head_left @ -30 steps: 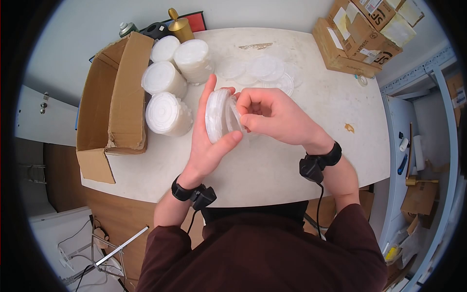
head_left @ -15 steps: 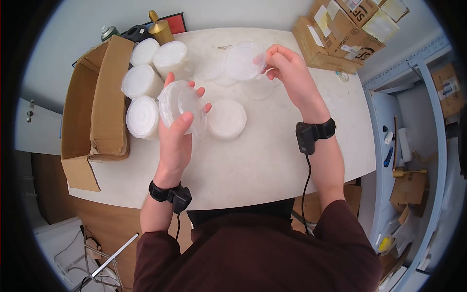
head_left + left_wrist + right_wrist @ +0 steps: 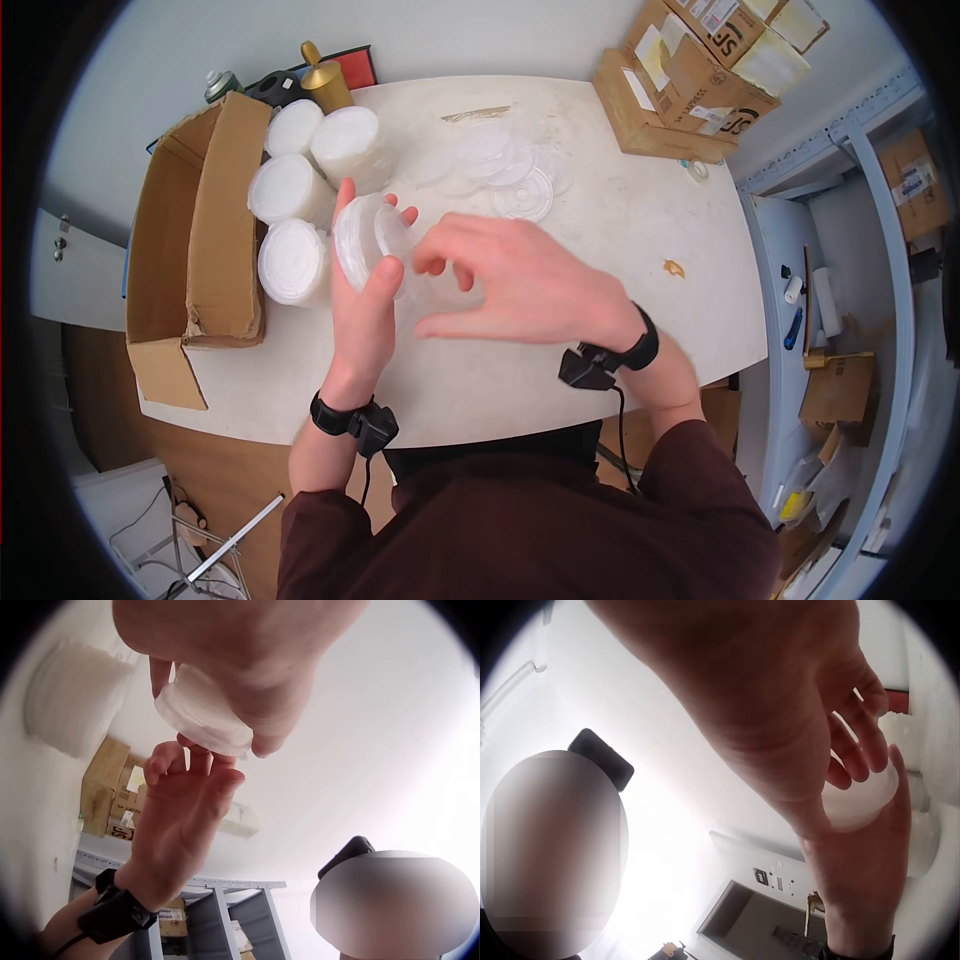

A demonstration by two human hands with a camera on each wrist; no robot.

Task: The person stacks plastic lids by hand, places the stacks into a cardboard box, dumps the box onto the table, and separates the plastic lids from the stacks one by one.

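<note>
In the head view the left hand grips a short stack of clear round plastic lids, its thumb across the near side. The right hand is just to the right of the stack, blurred, its fingers bent loosely and the thumb apart, holding nothing that I can make out. The left wrist view shows the right hand with its fingertips close to the lids; whether they touch is unclear. Several loose lids lie spread toward the back of the table. Behind the right hand, a pale round lid or stack on the table is partly hidden.
Wrapped stacks of white round lids stand at the left beside an open cardboard box. Taped cartons fill the back right corner of the table. A brass-coloured object stands at the back left.
The right hand took a lid to the back, let it go among the loose ones, and has come back beside the held stack. The left hand still grips its lids.
</note>
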